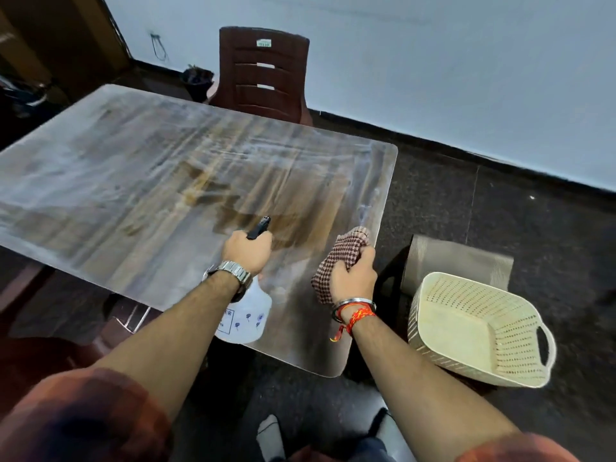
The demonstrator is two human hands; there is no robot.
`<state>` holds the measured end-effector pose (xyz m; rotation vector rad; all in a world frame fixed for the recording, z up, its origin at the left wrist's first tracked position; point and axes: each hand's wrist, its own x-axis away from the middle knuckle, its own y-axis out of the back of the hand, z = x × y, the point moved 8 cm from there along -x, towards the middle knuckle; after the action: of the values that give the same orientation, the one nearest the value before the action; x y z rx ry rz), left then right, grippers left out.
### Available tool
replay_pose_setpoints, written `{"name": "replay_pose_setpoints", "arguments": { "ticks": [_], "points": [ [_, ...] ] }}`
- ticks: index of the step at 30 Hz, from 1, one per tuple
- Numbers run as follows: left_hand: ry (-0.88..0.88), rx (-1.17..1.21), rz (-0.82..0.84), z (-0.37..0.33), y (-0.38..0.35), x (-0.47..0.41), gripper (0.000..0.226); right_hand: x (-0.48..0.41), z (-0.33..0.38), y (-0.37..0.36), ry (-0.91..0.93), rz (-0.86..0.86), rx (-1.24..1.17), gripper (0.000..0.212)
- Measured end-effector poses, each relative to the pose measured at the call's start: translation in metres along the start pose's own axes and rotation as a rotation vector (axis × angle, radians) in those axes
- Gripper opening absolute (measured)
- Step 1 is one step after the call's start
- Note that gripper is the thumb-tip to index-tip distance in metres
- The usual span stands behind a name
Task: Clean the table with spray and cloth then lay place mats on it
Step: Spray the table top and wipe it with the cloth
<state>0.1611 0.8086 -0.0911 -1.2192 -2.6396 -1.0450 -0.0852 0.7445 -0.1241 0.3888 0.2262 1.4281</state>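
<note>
the spray bottle (pixel 245 316) is over the near edge of the table (pixel 116 181), with the left hand (pixel 246 250) wrapped tight round its top. the right hand (pixel 355 273) squeezes a checked cloth (pixel 346 250). beside the table sits a cream basket (pixel 480 331), looking empty, with grey place mats (pixel 460 258) behind it.

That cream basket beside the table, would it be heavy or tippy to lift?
Probably light: the basket looks like thin perforated plastic and appears empty. Likely fairly stiff, since its walls hold their shape. It already sits tilted, so a nudge might tip it; its handle should make lifting easy.
</note>
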Motion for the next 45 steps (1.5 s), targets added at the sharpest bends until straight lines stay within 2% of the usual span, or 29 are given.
{"name": "replay_pose_setpoints", "arguments": {
  "ticks": [3, 5, 9, 17, 19, 21, 24, 27, 31, 33, 40, 45],
  "points": [
    [0.004, 0.064, 0.128, 0.009, 0.005, -0.002, 0.027, 0.018, 0.003, -0.013, -0.003, -0.005, 0.028, 0.025],
    [0.005, 0.049, 0.166, 0.015, 0.01, -0.004, 0.031, 0.025, 0.008, -0.02, -0.002, -0.003, 0.047, 0.025],
    [-0.01, -0.084, 0.154, 0.019, 0.021, -0.009, 0.03, 0.027, 0.019, -0.033, 0.004, 0.007, 0.082, 0.024],
    [0.127, -0.146, 0.07, 0.046, 0.058, -0.043, 0.027, 0.007, 0.034, -0.072, 0.014, 0.055, 0.099, 0.022],
    [0.136, -0.132, 0.034, 0.049, 0.068, -0.05, 0.028, 0.0, 0.046, -0.079, 0.069, 0.023, 0.136, 0.02],
    [0.138, -0.102, 0.007, 0.047, 0.076, -0.057, 0.027, -0.006, 0.062, -0.088, 0.204, 0.027, 0.197, 0.019],
    [0.138, -0.06, -0.027, 0.041, 0.082, -0.074, 0.03, -0.012, 0.078, -0.124, 0.422, 0.243, 0.37, 0.02],
    [0.111, -0.042, -0.064, 0.034, 0.081, -0.088, 0.031, -0.018, 0.074, -0.154, 0.594, 0.372, 0.529, 0.028],
    [0.084, -0.047, -0.085, 0.025, 0.073, -0.101, 0.028, -0.02, 0.023, -0.199, 0.581, 0.686, 0.848, 0.052],
    [0.077, -0.053, -0.063, 0.024, 0.066, -0.109, 0.028, -0.017, 0.003, -0.214, 0.622, 0.75, 0.957, 0.055],
    [0.02, -0.142, -0.03, 0.016, 0.049, -0.147, 0.023, -0.022, 0.001, -0.236, 0.731, 0.612, 0.93, 0.051],
    [-0.004, -0.151, -0.059, 0.011, 0.05, -0.183, 0.026, -0.044, 0.014, -0.274, 0.726, 0.619, 0.932, 0.051]
  ]
}}
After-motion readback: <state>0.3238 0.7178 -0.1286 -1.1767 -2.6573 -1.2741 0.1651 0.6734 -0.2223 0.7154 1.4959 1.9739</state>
